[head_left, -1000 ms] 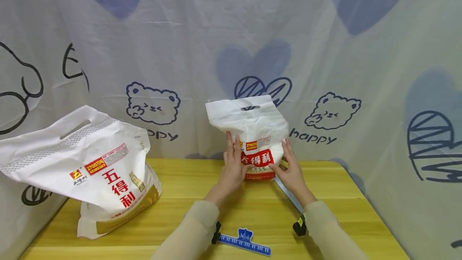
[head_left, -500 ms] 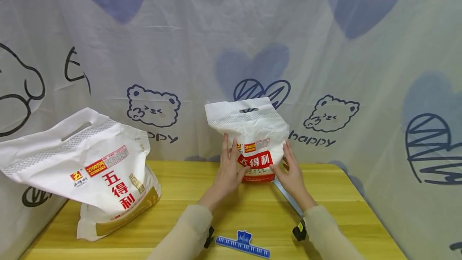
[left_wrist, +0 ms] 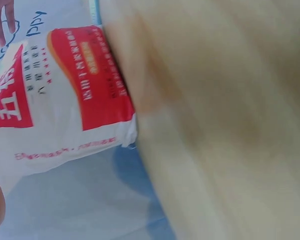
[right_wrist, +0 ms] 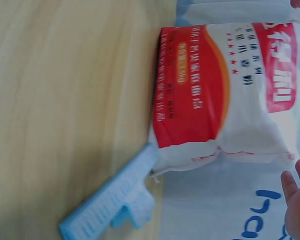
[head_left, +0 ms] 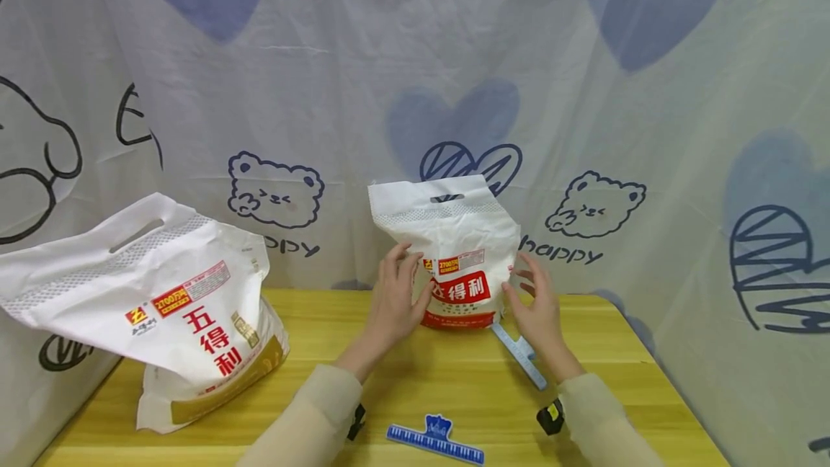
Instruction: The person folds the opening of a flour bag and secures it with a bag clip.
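White/red bag stands at back of tabletop, btwn L hand & R hand. Fingers apart on both, loosely bent, nr bag's sides; contact unclear. Lt-blue clip at its R corner; dk-blue clip nearer front.

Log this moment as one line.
red-labelled bag: standing on table; left hand: beside it, contact unclear; right hand: opposite side, contact unclear; pale-blue clip: by bag's base

Head looks down; nearer wrists share one bag
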Demonstrator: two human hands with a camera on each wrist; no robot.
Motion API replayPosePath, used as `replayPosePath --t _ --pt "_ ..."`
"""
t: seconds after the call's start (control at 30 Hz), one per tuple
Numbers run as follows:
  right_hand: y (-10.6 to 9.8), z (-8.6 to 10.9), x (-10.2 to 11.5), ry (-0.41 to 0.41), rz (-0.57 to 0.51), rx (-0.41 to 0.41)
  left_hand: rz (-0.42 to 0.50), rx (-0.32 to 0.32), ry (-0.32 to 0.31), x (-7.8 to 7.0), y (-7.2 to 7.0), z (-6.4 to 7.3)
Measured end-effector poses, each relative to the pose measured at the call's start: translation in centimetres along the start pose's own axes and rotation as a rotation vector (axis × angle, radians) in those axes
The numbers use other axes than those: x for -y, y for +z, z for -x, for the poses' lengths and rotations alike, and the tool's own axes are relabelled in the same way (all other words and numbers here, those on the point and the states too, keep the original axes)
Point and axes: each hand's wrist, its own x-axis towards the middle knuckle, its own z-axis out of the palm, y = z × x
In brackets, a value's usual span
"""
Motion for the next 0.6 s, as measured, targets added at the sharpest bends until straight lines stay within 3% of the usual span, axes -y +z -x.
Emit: replayPosePath --t 0.27,0.6 --pt "-1.4 -1.4 1.1 -0.102 -0.024 -0.070 0.004 -0.038 0.057 0.1 -1.3 -3.1" --pt "-2.3 -3.9 1.7 -0.103 -0.004 -0.065 -0.050 -0.015 0.184 -0.5 -2.2 -7.5"
